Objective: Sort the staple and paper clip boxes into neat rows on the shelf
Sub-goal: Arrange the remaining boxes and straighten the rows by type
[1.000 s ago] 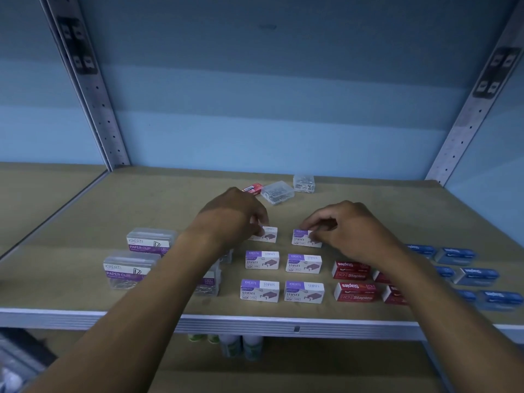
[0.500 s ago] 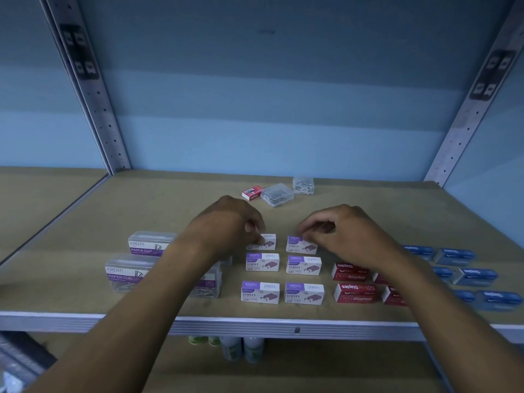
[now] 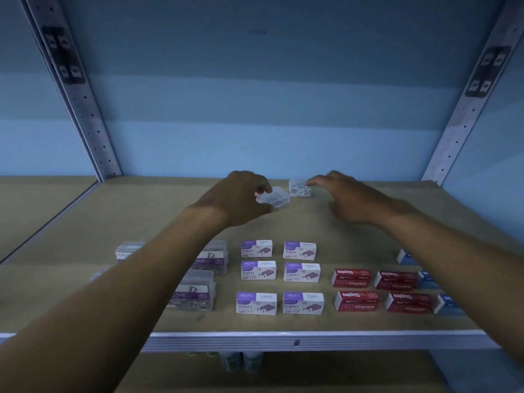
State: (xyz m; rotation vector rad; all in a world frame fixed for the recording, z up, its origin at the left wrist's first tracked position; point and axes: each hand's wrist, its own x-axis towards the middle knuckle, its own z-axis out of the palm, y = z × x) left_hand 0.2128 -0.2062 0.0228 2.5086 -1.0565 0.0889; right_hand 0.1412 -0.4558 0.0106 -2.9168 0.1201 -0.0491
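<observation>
The left hand (image 3: 241, 198) grips a clear plastic box (image 3: 274, 197) at the back of the shelf (image 3: 141, 211); the right hand (image 3: 350, 198), fingers spread, touches a second clear box (image 3: 300, 188); white-purple staple boxes (image 3: 279, 275) lie in rows near the front edge, red staple boxes (image 3: 380, 290) beside them.

Six white-and-purple staple boxes (image 3: 280, 276) are laid flat in two columns of three near the shelf (image 3: 85, 228) front, four red boxes (image 3: 380, 290) beside them, blue boxes (image 3: 425, 279) rightmost, lidded clear clip boxes (image 3: 204, 276) leftmost, and two small clear boxes (image 3: 286, 194) at the back.
</observation>
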